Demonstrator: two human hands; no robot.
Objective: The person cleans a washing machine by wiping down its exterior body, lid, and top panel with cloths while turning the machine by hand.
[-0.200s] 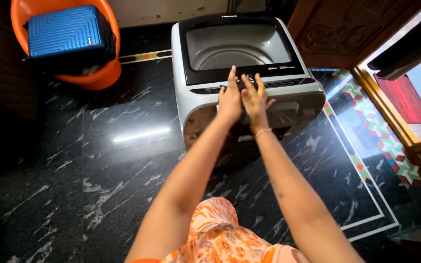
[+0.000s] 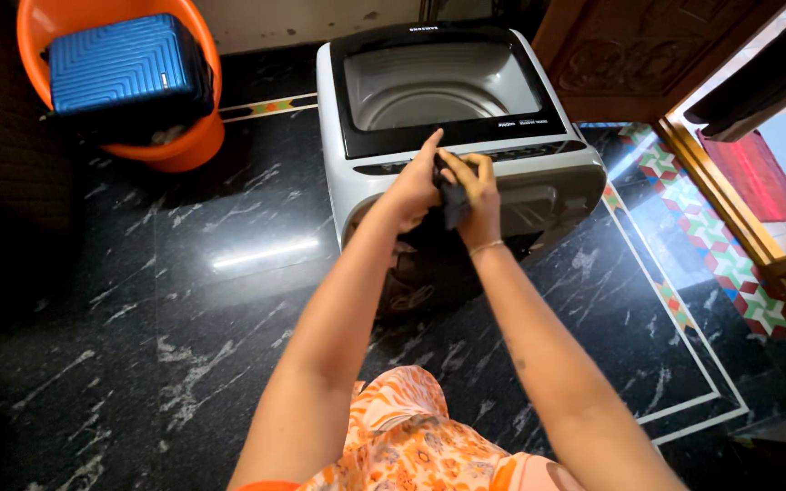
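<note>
Over the front edge of the washing machine (image 2: 539, 195), both hands meet at the control strip. Left hand (image 2: 414, 186): forefinger stretched up toward the dark lid frame, remaining fingers curled onto a dark cloth (image 2: 453, 202). Right hand (image 2: 473, 195): fingers bent over the same cloth from the other side, thin bangle at the wrist. Hands are pressed together, cloth pinched between them; the cloth hangs just below the control strip, against the machine's grey front panel. Whether it touches the panel cannot be told. Lid is open, pale tub visible. Machine stands on black marble floor (image 2: 184, 309). Near the far left corner of the floor: orange tub (image 2: 184, 145) carrying a blue suitcase (image 2: 120, 62). Carved wooden door (image 2: 639, 55) at far right.
</note>
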